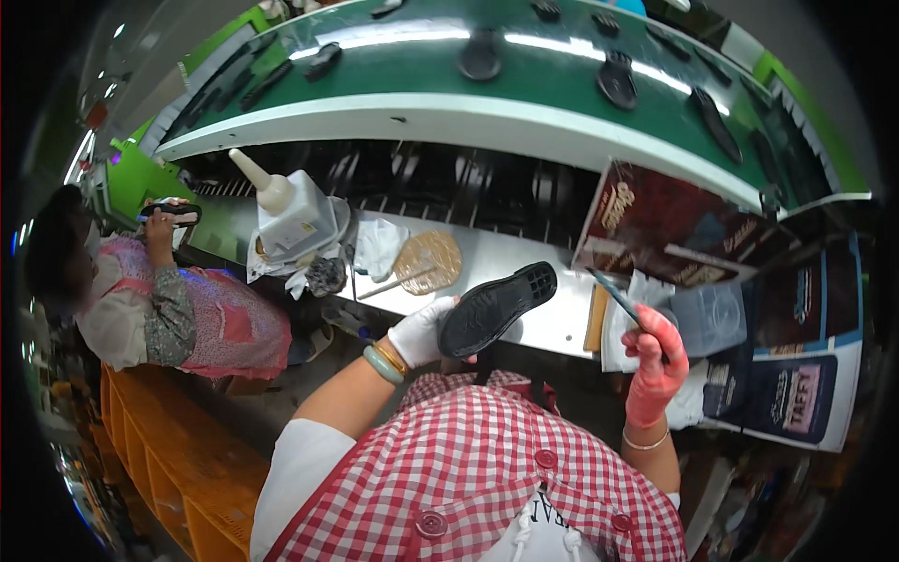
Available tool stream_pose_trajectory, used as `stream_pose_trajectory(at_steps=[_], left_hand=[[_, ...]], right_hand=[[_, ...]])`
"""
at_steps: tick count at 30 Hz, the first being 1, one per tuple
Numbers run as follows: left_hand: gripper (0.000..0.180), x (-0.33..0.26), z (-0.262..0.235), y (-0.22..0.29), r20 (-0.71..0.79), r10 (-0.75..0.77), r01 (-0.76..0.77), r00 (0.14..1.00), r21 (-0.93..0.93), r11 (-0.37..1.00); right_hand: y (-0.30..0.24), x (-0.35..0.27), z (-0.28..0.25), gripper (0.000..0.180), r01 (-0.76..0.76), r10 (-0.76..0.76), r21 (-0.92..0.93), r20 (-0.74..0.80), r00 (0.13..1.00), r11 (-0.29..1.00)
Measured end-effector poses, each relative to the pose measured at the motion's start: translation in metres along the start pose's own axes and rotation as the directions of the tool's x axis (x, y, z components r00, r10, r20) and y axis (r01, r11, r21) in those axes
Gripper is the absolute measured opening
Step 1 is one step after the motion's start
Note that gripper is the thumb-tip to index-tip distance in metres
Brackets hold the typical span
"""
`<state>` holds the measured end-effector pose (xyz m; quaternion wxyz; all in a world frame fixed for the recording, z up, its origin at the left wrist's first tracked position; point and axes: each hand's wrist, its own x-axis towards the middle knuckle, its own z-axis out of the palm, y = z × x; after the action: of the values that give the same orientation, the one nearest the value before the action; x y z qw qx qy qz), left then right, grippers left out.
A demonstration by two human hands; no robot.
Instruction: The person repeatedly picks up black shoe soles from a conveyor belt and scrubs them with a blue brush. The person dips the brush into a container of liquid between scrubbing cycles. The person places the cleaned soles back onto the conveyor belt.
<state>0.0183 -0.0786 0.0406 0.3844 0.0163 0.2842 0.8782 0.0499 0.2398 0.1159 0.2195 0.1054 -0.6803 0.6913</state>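
Note:
My left hand (418, 334), in a white glove, grips a black shoe sole (496, 311) by its edge. The sole is tilted, its patterned face towards me and its gridded heel end pointing away to the right. My right hand (655, 370), in a pinkish-red glove, is closed around a thin dark stick-like tool (615, 296). Its far end points up and left, apart from the sole; I cannot make out its tip. Beyond the sole, a round tan wrapped disc (428, 262) lies on the metal bench (538, 328), with a thin stick across it.
A white bottle with a long spout (293, 211) stands at the left. Past the bench runs a green conveyor (421, 80) carrying several dark soles. A clear plastic box (709, 318) and dark red cardboard (655, 220) are at the right. Another person (178, 300) works at the left, near an orange crate (178, 450).

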Motion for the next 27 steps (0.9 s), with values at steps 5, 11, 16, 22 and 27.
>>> stream_pose_trajectory(at_steps=[5, 11, 16, 22, 27], left_hand=[[0.055, -0.023, 0.027, 0.090, -0.047, 0.356, -0.351, 0.933, 0.092, 0.932], [0.054, 0.058, 0.012, 0.271, -0.232, 0.625, -0.632, 0.745, 0.054, 0.773], [0.042, 0.081, -0.023, 0.310, -0.390, 0.695, -0.541, 0.604, 0.440, 0.717], [0.030, 0.066, -0.087, 0.439, -0.105, 0.993, -0.136, 0.046, 0.984, 0.111], [0.056, 0.078, -0.100, 0.507, -0.221, 0.975, 0.772, 0.030, 0.625, 0.118]], right_hand=[[0.017, 0.003, 0.022, 0.034, 0.077, -0.078, -0.012, -0.288, 0.955, 0.997], [0.019, 0.020, 0.074, 0.035, 0.014, -0.003, 0.035, -0.294, 0.956, 0.999], [0.039, 0.020, 0.093, 0.028, 0.059, -0.042, 0.042, -0.319, 0.947, 0.997], [0.048, 0.001, 0.113, 0.025, -0.201, 0.156, -0.037, -0.497, 0.854, 0.979], [0.046, -0.015, 0.121, 0.026, -0.278, 0.156, -0.113, -0.605, 0.781, 0.954]])
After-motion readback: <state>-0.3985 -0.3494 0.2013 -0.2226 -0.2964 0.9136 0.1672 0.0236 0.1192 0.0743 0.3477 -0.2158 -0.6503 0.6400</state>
